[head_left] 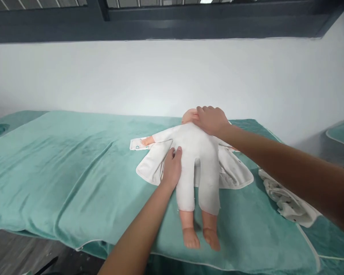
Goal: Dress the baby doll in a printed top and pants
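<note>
A baby doll (193, 145) with a white cloth body lies on an opened white baby jacket (151, 168), its bare feet towards me. The doll's left-side arm in view lies along a patterned sleeve of the jacket, its hand on the cuff. My right hand (212, 119) cups the doll's head and covers most of it. Against the doll's side, at the hip, my left hand (172, 168) is closed, its thumb up and some fingers hidden. My right forearm partly hides the doll's other arm.
Beneath the doll is a green blanket (74, 172) over a bed. A folded white patterned cloth (289, 198) lies on the right, beside my right forearm. Behind stands a white wall (132, 76), with a dark metal frame (174, 25) overhead. Dark floor (31, 250) shows at lower left.
</note>
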`<state>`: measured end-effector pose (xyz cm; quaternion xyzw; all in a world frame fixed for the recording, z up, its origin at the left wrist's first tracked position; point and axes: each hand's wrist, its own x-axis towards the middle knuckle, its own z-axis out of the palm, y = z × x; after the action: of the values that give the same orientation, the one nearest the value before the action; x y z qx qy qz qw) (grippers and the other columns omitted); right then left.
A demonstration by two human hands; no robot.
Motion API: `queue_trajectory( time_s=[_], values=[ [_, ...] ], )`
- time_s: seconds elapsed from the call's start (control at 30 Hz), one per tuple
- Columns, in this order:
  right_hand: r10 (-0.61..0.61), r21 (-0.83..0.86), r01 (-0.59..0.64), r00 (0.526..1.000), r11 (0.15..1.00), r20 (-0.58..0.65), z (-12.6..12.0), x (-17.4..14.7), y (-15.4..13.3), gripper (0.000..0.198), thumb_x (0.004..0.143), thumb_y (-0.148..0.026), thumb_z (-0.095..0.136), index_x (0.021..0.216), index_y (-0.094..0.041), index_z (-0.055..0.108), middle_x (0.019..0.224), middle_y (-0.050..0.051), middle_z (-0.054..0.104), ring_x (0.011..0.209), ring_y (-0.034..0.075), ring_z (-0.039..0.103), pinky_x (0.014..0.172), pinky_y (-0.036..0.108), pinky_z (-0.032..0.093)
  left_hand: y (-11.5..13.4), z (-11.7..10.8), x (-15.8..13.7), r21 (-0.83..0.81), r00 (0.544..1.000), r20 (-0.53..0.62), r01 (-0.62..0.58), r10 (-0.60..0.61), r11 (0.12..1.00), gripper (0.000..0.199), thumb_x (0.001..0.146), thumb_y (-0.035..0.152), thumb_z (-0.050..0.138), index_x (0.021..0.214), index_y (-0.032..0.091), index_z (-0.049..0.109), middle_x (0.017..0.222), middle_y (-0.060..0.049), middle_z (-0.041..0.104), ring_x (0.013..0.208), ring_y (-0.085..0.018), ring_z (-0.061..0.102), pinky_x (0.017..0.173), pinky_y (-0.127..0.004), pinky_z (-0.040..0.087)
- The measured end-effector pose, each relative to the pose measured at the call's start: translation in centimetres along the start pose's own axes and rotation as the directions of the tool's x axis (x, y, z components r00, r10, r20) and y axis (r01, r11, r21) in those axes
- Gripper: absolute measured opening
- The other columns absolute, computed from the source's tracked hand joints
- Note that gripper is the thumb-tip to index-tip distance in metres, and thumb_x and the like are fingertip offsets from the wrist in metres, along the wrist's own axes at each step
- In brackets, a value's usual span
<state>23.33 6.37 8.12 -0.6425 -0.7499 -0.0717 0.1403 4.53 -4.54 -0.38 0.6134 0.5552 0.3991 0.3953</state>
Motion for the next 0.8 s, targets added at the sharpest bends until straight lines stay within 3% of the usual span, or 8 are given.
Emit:
queue_trajectory(
  time_s=[0.07, 0.2, 0.33, 0.5, 0.57, 0.63, 0.73, 0.8],
  values=[
    [-0.191, -0.032, 0.190, 0.981, 0.981, -0.036, 0.0, 0.1, -2.9, 0.044, 0.095, -0.045, 0.049, 0.121, -0.010, 0.056, 0.122, 0.023, 0.060, 0.117, 0.040, 0.052, 0.097, 0.054, 0.040, -0.1, 0.3, 0.4, 0.027, 0.994, -0.108, -0.003, 0.006, 1.000, 0.049, 0.101, 0.053, 0.024, 0.101, 0.019, 0.060, 0.098, -0.011, 0.071, 0.090, -0.023, 0.065, 0.077, -0.034, 0.049],
    [-0.424, -0.027, 0.433, 0.892, 0.901, 0.158, 3.0, 0.7, -9.6, 0.035, 0.095, -0.041, 0.051, 0.117, -0.015, 0.058, 0.121, 0.017, 0.061, 0.113, 0.034, 0.054, 0.090, 0.045, 0.044, -0.7, 0.4, 1.4, 0.337, 0.973, -0.182, -0.075, 0.143, 0.939, 0.038, 0.102, 0.031, 0.025, 0.094, 0.018, 0.060, 0.092, -0.010, 0.071, 0.084, -0.022, 0.065, 0.073, -0.033, 0.046],
    [-0.420, -0.013, 0.448, 0.848, 0.894, 0.323, 5.8, 1.9, -12.9, 0.030, 0.089, -0.038, 0.061, 0.110, -0.017, 0.060, 0.117, 0.015, 0.065, 0.108, 0.031, 0.058, 0.087, 0.042, 0.043, -1.7, -0.5, 2.1, 0.711, 0.957, -0.013, -0.194, 0.289, 0.676, 0.032, 0.100, 0.020, 0.031, 0.108, 0.014, 0.061, 0.100, -0.014, 0.070, 0.094, -0.026, 0.064, 0.075, -0.036, 0.046],
    [-0.375, 0.017, 0.385, 0.886, 0.923, 0.272, 4.8, 2.2, -11.4, 0.029, 0.093, -0.041, 0.055, 0.111, -0.019, 0.059, 0.111, 0.012, 0.068, 0.100, 0.029, 0.062, 0.076, 0.037, 0.043, -2.5, -1.9, 3.1, 0.847, 0.901, 0.105, -0.303, 0.420, 0.436, 0.026, 0.095, 0.013, 0.040, 0.111, 0.015, 0.060, 0.115, -0.015, 0.066, 0.113, -0.031, 0.055, 0.089, -0.044, 0.045],
    [-0.362, 0.109, 0.347, 0.913, 0.932, 0.189, 3.8, 1.7, -10.1, 0.033, 0.094, -0.043, 0.051, 0.117, -0.020, 0.056, 0.117, 0.010, 0.067, 0.103, 0.027, 0.061, 0.075, 0.035, 0.042, -2.9, -2.5, 4.1, 0.849, 0.918, -0.010, -0.202, 0.397, 0.488, 0.022, 0.095, 0.021, 0.046, 0.112, 0.016, 0.060, 0.118, -0.016, 0.063, 0.113, -0.033, 0.053, 0.090, -0.047, 0.043],
    [-0.369, 0.212, 0.339, 0.922, 0.917, 0.121, 2.9, 0.8, -9.0, 0.036, 0.093, -0.045, 0.053, 0.119, -0.021, 0.056, 0.119, 0.008, 0.066, 0.105, 0.026, 0.060, 0.076, 0.034, 0.041, -3.5, -3.1, 5.3, 0.752, 0.931, -0.157, -0.103, 0.328, 0.651, 0.020, 0.091, 0.027, 0.055, 0.107, 0.017, 0.061, 0.116, -0.016, 0.063, 0.112, -0.033, 0.054, 0.089, -0.046, 0.043],
    [-0.457, 0.213, 0.427, 0.882, 0.879, 0.114, 2.4, -0.4, -8.2, 0.042, 0.091, -0.056, 0.055, 0.113, -0.021, 0.060, 0.111, 0.008, 0.067, 0.101, 0.027, 0.059, 0.077, 0.035, 0.038, -4.5, -4.3, 6.8, 0.385, 0.934, -0.305, -0.059, 0.187, 0.921, 0.003, 0.085, 0.022, 0.060, 0.085, 0.019, 0.061, 0.092, -0.009, 0.066, 0.095, -0.027, 0.059, 0.078, -0.035, 0.044],
    [-0.508, 0.157, 0.489, 0.851, 0.858, 0.132, 2.4, -1.0, -8.1, 0.047, 0.090, -0.063, 0.052, 0.107, -0.021, 0.062, 0.103, 0.009, 0.068, 0.096, 0.027, 0.059, 0.076, 0.035, 0.036, -4.9, -5.1, 7.2, 0.204, 0.925, -0.356, -0.066, 0.137, 0.977, 0.006, 0.083, 0.017, 0.054, 0.079, 0.020, 0.058, 0.079, -0.004, 0.064, 0.079, -0.020, 0.058, 0.069, -0.029, 0.042]
  ],
)
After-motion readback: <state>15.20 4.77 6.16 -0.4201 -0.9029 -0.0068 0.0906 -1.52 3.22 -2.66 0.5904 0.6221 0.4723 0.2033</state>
